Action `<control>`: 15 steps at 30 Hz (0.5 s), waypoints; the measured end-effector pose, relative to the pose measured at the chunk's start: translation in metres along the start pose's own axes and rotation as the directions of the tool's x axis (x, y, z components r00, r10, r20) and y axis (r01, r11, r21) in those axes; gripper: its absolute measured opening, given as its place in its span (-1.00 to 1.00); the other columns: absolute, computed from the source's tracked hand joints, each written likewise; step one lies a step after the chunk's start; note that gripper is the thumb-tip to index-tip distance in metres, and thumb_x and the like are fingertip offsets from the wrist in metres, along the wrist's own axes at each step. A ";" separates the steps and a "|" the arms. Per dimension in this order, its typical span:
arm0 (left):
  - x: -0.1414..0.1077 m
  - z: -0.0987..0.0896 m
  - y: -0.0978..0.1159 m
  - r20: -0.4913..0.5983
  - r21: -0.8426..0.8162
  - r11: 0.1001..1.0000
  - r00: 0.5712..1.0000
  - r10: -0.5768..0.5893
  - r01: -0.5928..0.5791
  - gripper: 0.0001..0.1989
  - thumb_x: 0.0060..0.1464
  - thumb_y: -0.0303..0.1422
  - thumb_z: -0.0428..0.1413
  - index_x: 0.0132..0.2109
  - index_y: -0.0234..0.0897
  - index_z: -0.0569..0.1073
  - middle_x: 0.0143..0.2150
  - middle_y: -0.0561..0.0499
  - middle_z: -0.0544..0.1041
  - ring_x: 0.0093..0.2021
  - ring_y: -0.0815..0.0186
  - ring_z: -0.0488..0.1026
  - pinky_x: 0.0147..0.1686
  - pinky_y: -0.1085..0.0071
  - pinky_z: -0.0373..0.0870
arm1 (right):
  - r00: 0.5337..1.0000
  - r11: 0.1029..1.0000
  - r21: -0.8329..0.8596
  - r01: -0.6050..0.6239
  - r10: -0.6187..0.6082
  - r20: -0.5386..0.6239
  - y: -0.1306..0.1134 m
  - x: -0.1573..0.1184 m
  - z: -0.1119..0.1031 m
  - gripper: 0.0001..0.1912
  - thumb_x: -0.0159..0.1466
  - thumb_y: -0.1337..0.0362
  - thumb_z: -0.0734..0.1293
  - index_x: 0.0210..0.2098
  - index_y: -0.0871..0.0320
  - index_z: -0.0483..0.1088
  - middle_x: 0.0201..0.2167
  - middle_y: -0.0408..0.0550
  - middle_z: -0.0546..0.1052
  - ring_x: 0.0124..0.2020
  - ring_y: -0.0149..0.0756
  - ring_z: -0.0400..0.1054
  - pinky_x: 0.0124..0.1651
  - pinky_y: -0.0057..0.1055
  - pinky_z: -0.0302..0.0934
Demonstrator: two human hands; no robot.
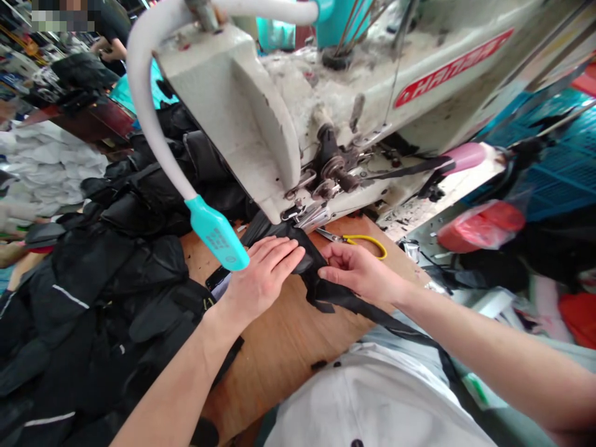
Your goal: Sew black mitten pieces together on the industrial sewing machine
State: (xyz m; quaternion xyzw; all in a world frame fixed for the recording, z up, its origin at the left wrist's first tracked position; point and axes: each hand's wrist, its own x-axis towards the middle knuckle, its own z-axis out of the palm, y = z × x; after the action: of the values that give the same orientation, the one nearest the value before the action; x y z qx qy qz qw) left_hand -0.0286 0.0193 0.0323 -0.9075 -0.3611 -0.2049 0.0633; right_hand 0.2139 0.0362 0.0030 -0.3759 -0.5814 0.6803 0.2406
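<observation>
My left hand (263, 270) lies flat on a piece of black fabric (305, 254), fingers stretched out, just in front of the sewing machine's needle area (298, 214). At the fabric's right edge, my right hand (349, 270) pinches the black material between thumb and fingers. A long black strip (386, 320) trails from there over the table edge toward my lap. Yellow-handled scissors (367, 241) lie behind my right hand. The part of the fabric under my left palm is hidden.
A white sewing machine (363, 112) stands over the wooden table (279, 347). Its lamp with a turquoise head (216, 236) hangs close to my left hand. Black garments (93, 310) are piled at the left. A phone (218, 282) lies partly hidden by my left wrist. Another person (112, 31) is at the upper left.
</observation>
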 end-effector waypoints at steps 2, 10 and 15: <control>0.003 -0.005 0.003 0.049 0.012 1.000 0.999 -0.007 0.007 -0.62 0.25 -0.56 -0.02 0.15 -0.28 0.47 0.11 -0.12 0.54 0.14 0.14 0.44 0.18 0.09 0.43 | 1.000 0.999 0.042 0.008 -0.008 -0.009 0.001 -0.001 0.004 -0.63 0.23 0.01 0.42 -0.25 0.19 0.34 -0.60 -0.30 0.27 -0.60 -0.52 0.06 -0.60 -0.54 -0.10; 0.014 -0.007 0.007 0.140 0.049 0.997 0.988 -0.060 0.054 -0.65 0.25 -0.51 -0.01 0.11 -0.24 0.50 0.06 -0.13 0.53 0.09 0.09 0.43 0.13 0.06 0.41 | 0.996 0.996 0.072 0.047 -0.041 -0.078 0.008 0.009 0.010 -0.70 0.25 0.06 0.40 -0.24 0.17 0.34 -0.59 -0.29 0.27 -0.60 -0.51 0.05 -0.58 -0.52 -0.08; 0.020 -0.007 0.000 0.139 0.094 0.993 0.986 -0.088 0.075 -0.65 0.24 -0.51 -0.03 0.10 -0.26 0.50 0.01 -0.14 0.53 0.05 0.10 0.43 0.09 0.07 0.39 | 0.992 0.994 0.070 0.082 -0.075 -0.102 0.008 0.025 0.014 -0.74 0.23 0.13 0.40 -0.25 0.16 0.34 -0.56 -0.27 0.30 -0.58 -0.49 0.09 -0.56 -0.51 -0.04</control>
State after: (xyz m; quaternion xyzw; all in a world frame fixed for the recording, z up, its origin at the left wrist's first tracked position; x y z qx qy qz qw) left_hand -0.0174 0.0301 0.0468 -0.9006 -0.4103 -0.1257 0.0690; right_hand 0.1888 0.0454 -0.0098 -0.3771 -0.5573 0.6719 0.3096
